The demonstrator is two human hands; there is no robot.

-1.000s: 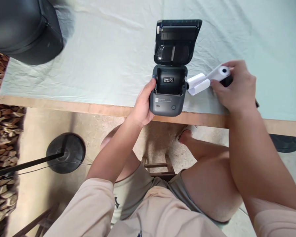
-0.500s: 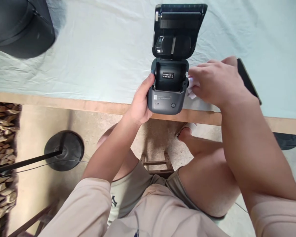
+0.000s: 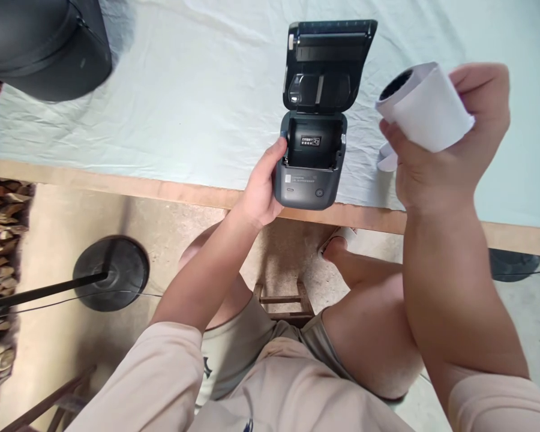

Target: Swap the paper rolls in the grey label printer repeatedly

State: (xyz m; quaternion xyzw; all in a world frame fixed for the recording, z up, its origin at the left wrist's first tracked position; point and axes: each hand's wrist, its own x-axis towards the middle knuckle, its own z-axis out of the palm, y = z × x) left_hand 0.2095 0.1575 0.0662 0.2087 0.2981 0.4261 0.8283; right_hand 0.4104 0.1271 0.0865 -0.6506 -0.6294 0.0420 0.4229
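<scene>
A small dark grey label printer sits at the table's near edge with its lid swung open and its paper bay bare. My left hand grips the printer's left side. My right hand is raised to the right of the printer, shut on a white paper roll with a dark core. A loose white end of paper hangs below my fingers.
A pale green cloth covers the wooden-edged table. A large black case stands at the far left corner. Below are my knees, a wooden stool, a round black stand base and stacked firewood.
My right hand picked the paper roll up off the cloth beside the printer and lifted it up to the right. My left hand kept its hold on the printer.
</scene>
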